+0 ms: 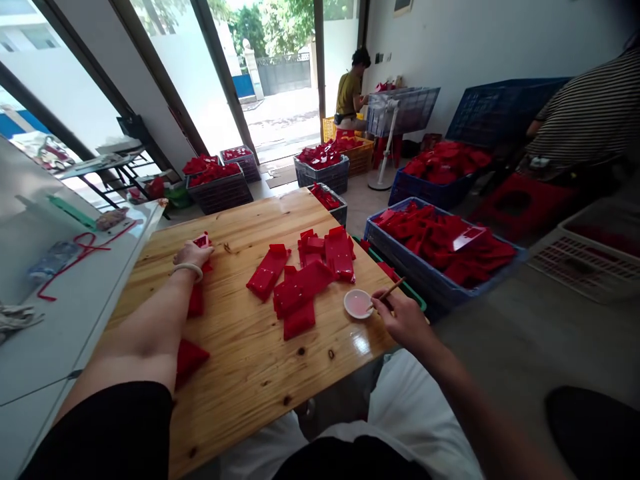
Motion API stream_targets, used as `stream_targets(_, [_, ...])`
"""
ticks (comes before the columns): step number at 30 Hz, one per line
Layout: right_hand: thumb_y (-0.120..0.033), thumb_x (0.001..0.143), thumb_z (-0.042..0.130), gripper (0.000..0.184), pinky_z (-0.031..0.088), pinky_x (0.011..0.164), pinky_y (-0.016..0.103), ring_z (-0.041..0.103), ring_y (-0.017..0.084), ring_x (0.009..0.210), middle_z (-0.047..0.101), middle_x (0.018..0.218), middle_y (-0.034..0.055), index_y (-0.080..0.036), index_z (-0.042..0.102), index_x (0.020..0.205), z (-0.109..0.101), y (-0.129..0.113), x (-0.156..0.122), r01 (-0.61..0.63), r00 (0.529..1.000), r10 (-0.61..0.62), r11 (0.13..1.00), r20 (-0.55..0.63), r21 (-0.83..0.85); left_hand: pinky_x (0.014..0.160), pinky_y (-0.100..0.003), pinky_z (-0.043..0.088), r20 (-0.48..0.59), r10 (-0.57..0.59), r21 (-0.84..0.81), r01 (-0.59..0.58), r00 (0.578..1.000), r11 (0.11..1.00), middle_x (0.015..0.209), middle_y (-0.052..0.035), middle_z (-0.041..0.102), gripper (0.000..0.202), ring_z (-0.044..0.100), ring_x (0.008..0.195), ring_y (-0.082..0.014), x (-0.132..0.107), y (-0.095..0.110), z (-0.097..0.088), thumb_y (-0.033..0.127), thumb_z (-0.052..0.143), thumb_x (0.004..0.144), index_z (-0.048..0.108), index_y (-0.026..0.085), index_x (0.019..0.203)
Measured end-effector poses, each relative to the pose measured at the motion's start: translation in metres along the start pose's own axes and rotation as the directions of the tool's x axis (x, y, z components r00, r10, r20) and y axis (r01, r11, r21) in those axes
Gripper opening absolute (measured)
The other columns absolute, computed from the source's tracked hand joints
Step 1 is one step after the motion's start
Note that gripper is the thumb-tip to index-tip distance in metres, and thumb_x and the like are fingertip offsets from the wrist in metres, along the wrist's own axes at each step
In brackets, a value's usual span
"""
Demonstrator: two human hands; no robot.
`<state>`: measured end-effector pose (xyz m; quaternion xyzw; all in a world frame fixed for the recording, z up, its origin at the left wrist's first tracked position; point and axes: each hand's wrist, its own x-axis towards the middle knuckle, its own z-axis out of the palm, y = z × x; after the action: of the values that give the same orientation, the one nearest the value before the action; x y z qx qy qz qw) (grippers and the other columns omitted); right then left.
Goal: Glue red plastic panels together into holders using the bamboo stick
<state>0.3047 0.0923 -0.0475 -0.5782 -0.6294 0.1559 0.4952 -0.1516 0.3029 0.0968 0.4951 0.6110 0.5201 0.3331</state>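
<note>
My left hand (193, 255), wearing a bangle, reaches to the table's far left side. Its fingers close on a small red piece (202, 241), partly hidden by the hand; more red pieces lie under the forearm. My right hand (404, 321) pinches a thin brown stick (393, 289), perhaps a brush. The stick's lower end dips into a small white dish (347, 308) of pinkish liquid near the table's right edge. Between the hands, several flat red pieces (299, 321) with small pale dots lie loosely, some overlapping. One red piece (269, 272) lies slightly apart, left of the pile.
The wooden table (240, 360) adjoins a white surface (35, 360) on the left. A blue crate (450, 293) heaped with red pieces stands right of the table. Beyond are more filled crates (220, 193), a person (349, 93) at the back and another person's striped sleeve (585, 113).
</note>
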Motion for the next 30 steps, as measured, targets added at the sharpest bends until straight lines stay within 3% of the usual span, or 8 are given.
stream_targets(4, [-0.045,0.093,0.058,0.025,0.054,0.069,0.038,0.076,0.029,0.072,0.079,0.077,0.0092,-0.025,0.073,0.088,-0.001,-0.001,0.000,-0.024,1.000,0.024,1.000,0.008,0.019,0.094,-0.039,0.062,-0.274,0.022,0.010,-0.020,0.962,1.000,0.132,-0.0075,0.071,0.019,0.070,0.112,-0.0228,-0.014,0.018,0.002,0.018,0.084,0.096,0.071,0.014,0.110])
stream_targets(7, [-0.049,0.092,0.061,0.027,0.053,0.068,0.038,0.076,0.029,0.071,0.079,0.076,0.0089,-0.025,0.074,0.087,-0.001,-0.001,0.000,-0.052,0.999,0.053,0.998,-0.010,0.040,0.082,-0.025,0.059,-0.299,0.030,-0.108,-0.064,0.954,0.992,0.123,-0.0020,0.074,0.022,0.068,0.094,-0.0136,-0.036,0.042,0.006,0.009,0.074,0.099,0.067,0.014,0.119])
stream_targets(10, [-0.056,0.090,0.066,0.032,0.054,0.069,0.039,0.076,0.030,0.072,0.079,0.074,0.0091,-0.026,0.074,0.084,0.001,0.001,0.000,-0.088,0.995,0.091,0.994,-0.044,0.072,0.074,-0.016,0.056,-0.148,0.004,-0.281,-0.046,0.989,0.959,0.106,-0.0011,0.077,0.024,0.068,0.084,-0.0095,-0.076,0.063,0.008,0.014,0.048,0.112,0.063,0.008,0.130])
stream_targets(14, [-0.070,0.086,0.072,0.046,0.056,0.064,0.039,0.075,0.029,0.066,0.077,0.069,0.0086,-0.024,0.075,0.083,0.004,0.003,-0.001,-0.134,0.985,0.149,0.978,-0.086,0.160,0.080,-0.030,0.067,0.136,0.023,-0.498,0.048,0.990,0.866,0.113,-0.0146,0.082,0.049,0.078,0.106,-0.0242,-0.150,0.058,0.006,0.032,0.035,0.113,0.065,0.004,0.140])
stream_targets(20, [-0.073,0.085,0.083,0.053,0.063,0.058,0.034,0.074,0.023,0.059,0.078,0.070,0.0058,-0.021,0.075,0.093,0.001,-0.021,-0.014,-0.116,0.970,0.193,0.902,-0.149,0.416,0.089,-0.045,0.070,0.560,0.016,-0.690,0.456,0.828,0.562,0.123,-0.0275,0.082,0.059,0.083,0.108,-0.0368,-0.263,-0.001,0.025,0.044,0.057,0.102,0.070,0.001,0.140])
stream_targets(23, [-0.063,0.090,0.086,0.043,0.068,0.069,0.031,0.078,0.020,0.068,0.081,0.081,0.0037,-0.022,0.077,0.101,-0.005,-0.051,-0.028,-0.076,0.966,0.203,0.819,-0.163,0.569,0.084,-0.034,0.068,0.630,0.094,-0.685,0.494,0.771,0.536,0.127,-0.0255,0.082,0.064,0.083,0.099,-0.0305,-0.303,-0.018,0.040,0.057,0.064,0.100,0.079,0.003,0.131])
stream_targets(26, [-0.051,0.093,0.089,0.031,0.068,0.077,0.026,0.081,0.017,0.076,0.083,0.090,0.0031,-0.024,0.081,0.106,-0.015,-0.093,-0.048,-0.038,0.978,0.167,0.725,-0.122,0.688,0.076,-0.028,0.065,0.635,0.062,-0.659,0.498,0.770,0.563,0.120,-0.0227,0.083,0.076,0.082,0.089,-0.0250,-0.335,-0.021,0.047,0.071,0.065,0.098,0.080,0.005,0.133])
stream_targets(30, [-0.037,0.104,0.080,0.012,0.067,0.082,0.019,0.081,0.014,0.081,0.084,0.091,0.0009,-0.027,0.083,0.109,-0.019,-0.140,-0.074,0.057,0.997,-0.014,0.777,-0.073,0.627,0.081,-0.034,0.066,0.603,-0.065,-0.612,0.513,0.795,0.602,0.119,-0.0224,0.081,0.081,0.080,0.094,-0.0284,-0.369,-0.012,0.046,0.077,0.061,0.099,0.076,0.008,0.139])
